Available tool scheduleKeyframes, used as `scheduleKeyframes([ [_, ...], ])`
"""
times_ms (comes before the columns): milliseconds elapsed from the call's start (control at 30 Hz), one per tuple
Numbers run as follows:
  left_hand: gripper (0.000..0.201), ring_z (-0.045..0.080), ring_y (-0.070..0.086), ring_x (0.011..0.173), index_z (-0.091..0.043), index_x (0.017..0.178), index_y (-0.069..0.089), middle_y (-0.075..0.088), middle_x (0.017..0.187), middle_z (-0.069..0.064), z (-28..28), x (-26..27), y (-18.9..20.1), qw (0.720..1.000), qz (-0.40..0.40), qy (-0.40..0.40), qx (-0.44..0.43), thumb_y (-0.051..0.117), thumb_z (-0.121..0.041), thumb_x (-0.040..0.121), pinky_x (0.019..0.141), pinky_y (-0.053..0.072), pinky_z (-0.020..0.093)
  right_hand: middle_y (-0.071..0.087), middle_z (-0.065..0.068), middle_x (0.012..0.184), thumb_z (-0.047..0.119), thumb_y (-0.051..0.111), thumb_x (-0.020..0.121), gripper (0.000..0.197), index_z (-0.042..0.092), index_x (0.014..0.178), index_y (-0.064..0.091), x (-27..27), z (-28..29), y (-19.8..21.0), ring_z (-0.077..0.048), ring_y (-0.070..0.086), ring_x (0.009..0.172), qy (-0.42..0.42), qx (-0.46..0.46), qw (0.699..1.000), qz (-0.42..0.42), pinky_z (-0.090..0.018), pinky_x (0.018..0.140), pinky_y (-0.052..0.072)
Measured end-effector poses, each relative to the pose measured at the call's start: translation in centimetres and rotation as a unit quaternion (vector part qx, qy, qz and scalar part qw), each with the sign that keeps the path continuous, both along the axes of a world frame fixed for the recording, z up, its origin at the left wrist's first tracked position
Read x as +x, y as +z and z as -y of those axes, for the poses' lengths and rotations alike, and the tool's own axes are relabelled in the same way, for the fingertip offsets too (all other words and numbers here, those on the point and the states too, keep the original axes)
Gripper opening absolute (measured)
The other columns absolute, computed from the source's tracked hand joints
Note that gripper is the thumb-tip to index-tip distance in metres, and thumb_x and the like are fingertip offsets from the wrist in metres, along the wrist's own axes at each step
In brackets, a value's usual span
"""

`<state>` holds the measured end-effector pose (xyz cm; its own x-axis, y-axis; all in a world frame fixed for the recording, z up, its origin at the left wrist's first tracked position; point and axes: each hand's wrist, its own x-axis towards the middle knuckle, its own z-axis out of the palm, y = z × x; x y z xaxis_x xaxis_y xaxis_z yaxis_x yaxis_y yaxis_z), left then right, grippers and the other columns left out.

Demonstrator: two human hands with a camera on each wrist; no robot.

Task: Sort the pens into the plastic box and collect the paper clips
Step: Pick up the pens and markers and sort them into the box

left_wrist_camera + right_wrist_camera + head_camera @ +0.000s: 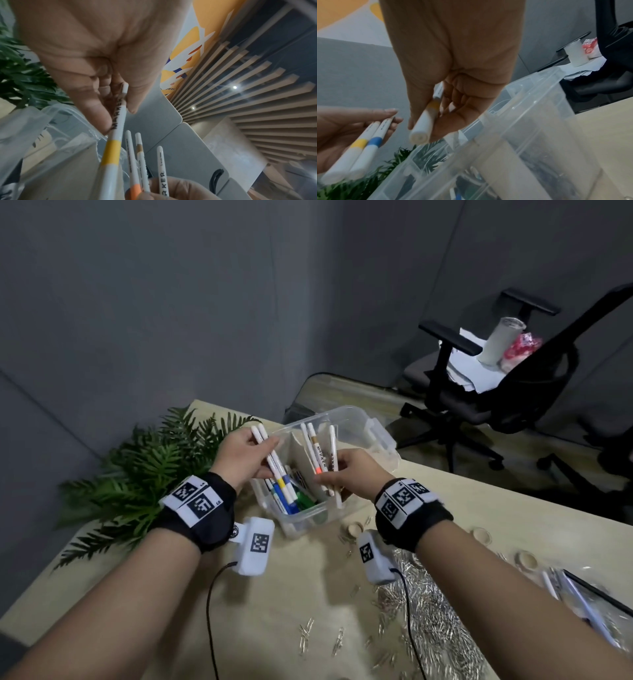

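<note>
Black wrist straps (202, 515) carry white coded tags, white camera boxes (254, 545) and black cables (214, 594).

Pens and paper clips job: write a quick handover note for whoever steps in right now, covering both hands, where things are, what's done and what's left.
Left hand: holds two white markers, yellow-banded and blue-banded, above the plastic box.
Right hand: holds three white markers, one orange-banded, over the box.
Done: several pens already lie in the box's near-left compartment.
Left: put in the five held markers; paper clips lie uncollected on the table, piled near the right forearm, with strays nearer the table's middle.
</note>
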<state>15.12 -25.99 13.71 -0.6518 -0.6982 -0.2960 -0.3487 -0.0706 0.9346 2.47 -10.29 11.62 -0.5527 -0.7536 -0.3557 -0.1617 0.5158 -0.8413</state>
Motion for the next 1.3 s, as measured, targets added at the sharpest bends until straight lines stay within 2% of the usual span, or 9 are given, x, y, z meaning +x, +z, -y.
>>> scheduleKeyframes([
  [167,0.022,0.025,0.069,0.074,0.000,0.103,0.054,0.062,0.095,0.016,1.2,-0.7,-0.8,1.000,0.020,-0.008,-0.014,0.063,-0.016,0.090,0.065,0.060,0.046,0.064,0.000,0.067,0.017,0.076,0.080,0.014,0.014,0.081,0.063,0.6,2.3,-0.7,-0.009,0.060,0.053,0.027,0.025,0.999,0.002,-0.020,0.045,0.050],
  [300,0.027,0.021,0.068,0.073,-0.010,0.110,0.048,0.058,0.098,0.012,1.6,-1.2,-1.5,0.999,0.037,-0.006,-0.033,0.064,-0.013,0.088,0.059,0.060,0.039,0.068,-0.003,0.073,0.023,0.078,0.078,0.024,0.008,0.093,0.067,0.6,3.8,-1.3,-0.011,0.060,0.054,0.036,0.057,0.997,-0.022,-0.018,0.043,0.046],
  [467,0.037,0.025,0.067,0.086,-0.013,0.120,0.049,0.059,0.102,0.008,1.7,-1.7,-2.5,0.994,0.095,-0.047,-0.009,0.066,-0.020,0.088,0.068,0.060,0.043,0.072,-0.009,0.085,0.034,0.076,0.079,0.031,0.008,0.093,0.069,0.6,4.9,-2.4,-0.025,0.070,0.076,0.079,0.114,0.986,-0.096,-0.038,0.068,0.059],
  [600,0.058,0.028,0.063,0.098,-0.009,0.136,0.044,0.053,0.128,0.013,1.8,-1.7,-2.6,0.991,0.125,-0.050,-0.025,0.064,-0.035,0.088,0.070,0.060,0.040,0.070,-0.007,0.093,0.037,0.071,0.082,0.034,0.008,0.098,0.067,0.6,4.9,-1.9,-0.022,0.067,0.080,0.061,0.086,0.985,-0.139,-0.039,0.076,0.057],
  [700,0.046,0.027,0.066,0.088,-0.011,0.124,0.053,0.062,0.108,0.012,1.3,-1.9,-1.9,0.992,0.112,-0.042,-0.042,0.060,-0.040,0.089,0.070,0.060,0.042,0.069,-0.004,0.085,0.036,0.068,0.085,0.024,0.013,0.091,0.066,0.5,3.5,-1.4,-0.021,0.067,0.079,0.008,0.026,0.993,-0.111,-0.036,0.068,0.058],
  [800,0.031,0.019,0.064,0.074,-0.011,0.107,0.058,0.064,0.091,0.010,-0.1,-2.3,-0.9,0.994,0.084,-0.042,-0.053,0.058,-0.038,0.091,0.065,0.060,0.039,0.067,-0.009,0.078,0.032,0.066,0.088,0.018,0.015,0.082,0.064,0.4,1.0,-0.9,-0.024,0.067,0.071,-0.040,-0.028,0.996,-0.069,-0.030,0.052,0.056],
  [1067,0.028,0.014,0.054,0.058,-0.003,0.099,0.060,0.063,0.082,0.011,-9.6,-4.0,0.7,0.988,0.040,-0.138,-0.060,0.053,-0.031,0.096,0.043,0.047,0.023,0.070,-0.001,0.081,0.034,0.065,0.087,0.015,0.020,0.082,0.065,-0.9,-12.0,-1.2,-0.013,0.064,0.066,-0.131,-0.025,0.989,-0.070,-0.030,0.051,0.052],
  [1167,0.028,0.014,0.053,0.062,-0.005,0.100,0.058,0.063,0.086,0.009,-14.5,-5.0,0.3,0.980,0.055,-0.190,-0.037,0.055,-0.032,0.095,0.046,0.047,0.024,0.069,-0.003,0.080,0.034,0.069,0.085,0.017,0.018,0.084,0.066,-1.5,-18.8,-2.1,-0.012,0.061,0.066,-0.165,0.008,0.983,-0.082,-0.022,0.048,0.047],
  [1300,0.024,0.018,0.058,0.071,-0.010,0.097,0.058,0.066,0.093,0.010,-21.1,-6.2,-1.6,0.962,0.091,-0.256,-0.038,0.059,-0.033,0.092,0.059,0.053,0.033,0.063,0.005,0.076,0.036,0.074,0.080,0.020,0.018,0.084,0.066,-1.6,-27.7,-4.2,-0.014,0.059,0.071,-0.207,0.066,0.971,-0.096,-0.024,0.062,0.049],
])
